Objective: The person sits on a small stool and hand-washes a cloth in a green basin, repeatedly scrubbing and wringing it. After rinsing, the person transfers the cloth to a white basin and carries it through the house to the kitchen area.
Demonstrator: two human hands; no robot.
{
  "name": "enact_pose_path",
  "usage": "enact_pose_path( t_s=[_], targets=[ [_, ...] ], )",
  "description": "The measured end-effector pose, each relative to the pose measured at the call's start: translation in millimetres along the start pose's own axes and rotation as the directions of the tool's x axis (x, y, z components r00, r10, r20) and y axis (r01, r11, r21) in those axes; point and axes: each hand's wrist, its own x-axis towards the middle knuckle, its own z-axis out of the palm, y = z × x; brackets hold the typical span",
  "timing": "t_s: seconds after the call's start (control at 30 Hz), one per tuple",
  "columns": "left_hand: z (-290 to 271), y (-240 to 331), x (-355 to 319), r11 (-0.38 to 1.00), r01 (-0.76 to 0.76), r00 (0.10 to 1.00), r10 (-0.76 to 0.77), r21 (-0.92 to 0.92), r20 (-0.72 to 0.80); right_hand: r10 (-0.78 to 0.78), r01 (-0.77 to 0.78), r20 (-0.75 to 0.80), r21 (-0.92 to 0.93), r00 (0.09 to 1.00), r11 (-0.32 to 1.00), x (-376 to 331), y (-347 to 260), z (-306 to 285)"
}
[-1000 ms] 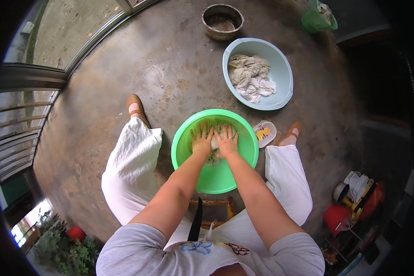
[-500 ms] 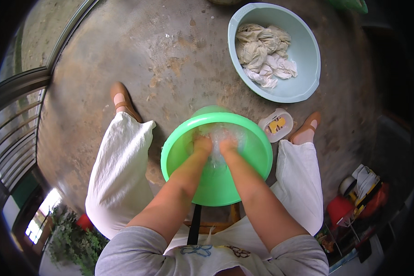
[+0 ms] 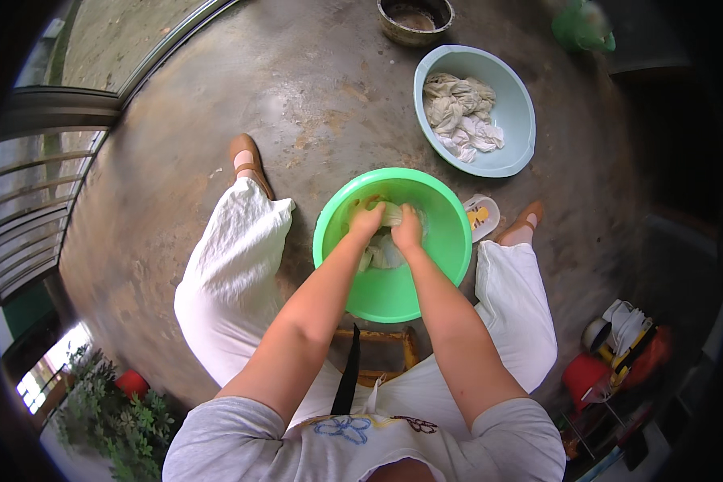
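Note:
Both my arms reach into a green plastic basin (image 3: 402, 304) between my legs. Inside it, a wet pale cloth (image 3: 390, 214) is bunched up, part of it raised between my hands and part lower in the basin. My left hand (image 3: 366, 219) is closed on the raised fold from the left. From the right, my right hand (image 3: 407, 230) grips the same fold, its fingers curled over the far side. Some fingertips are hidden behind the cloth.
Beyond the green basin stands a light blue basin (image 3: 516, 149) holding crumpled whitish laundry (image 3: 460, 112). A clear dish (image 3: 490, 226) with a yellow piece lies by my right foot. Farther off are a metal pot (image 3: 417, 24) and a green bucket (image 3: 574, 28). A wooden stool (image 3: 410, 347) is below me.
My hands were down in sudsy water with the fingers hidden; now they are higher, holding up a fold of cloth. The view has shifted, bringing the metal pot into sight.

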Motion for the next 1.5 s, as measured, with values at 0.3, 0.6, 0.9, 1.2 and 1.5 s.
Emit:
enact_pose_path(
  t_s=[0.3,0.6,0.9,1.2,1.5],
  targets=[
    [-28,43,-98,0.441,0.575,0.778,-0.034,-0.689,0.628,-0.333,0.176,0.214,0.531,0.918,0.829,-111,-162,-211],
    [-12,25,-150,0.448,0.144,0.949,0.192,-0.882,0.252,-0.252,0.359,-0.358,0.274,0.899,0.892,-118,-141,-151],
    [-22,70,-177,0.547,-0.198,0.964,0.258,-0.813,-0.062,-0.162,0.264,-0.339,0.28,0.927,0.923,-76,-139,-122],
    [-3,54,-167,0.663,-0.373,0.925,0.215,-0.649,-0.313,0.095,0.097,-0.335,0.513,0.937,0.853,-60,-115,-100],
    [2,54,-143,0.958,-0.196,0.954,0.236,0.209,-0.186,0.587,-0.45,0.325,0.89,0.741,0.075,-22,-41,-72]
  ],
)
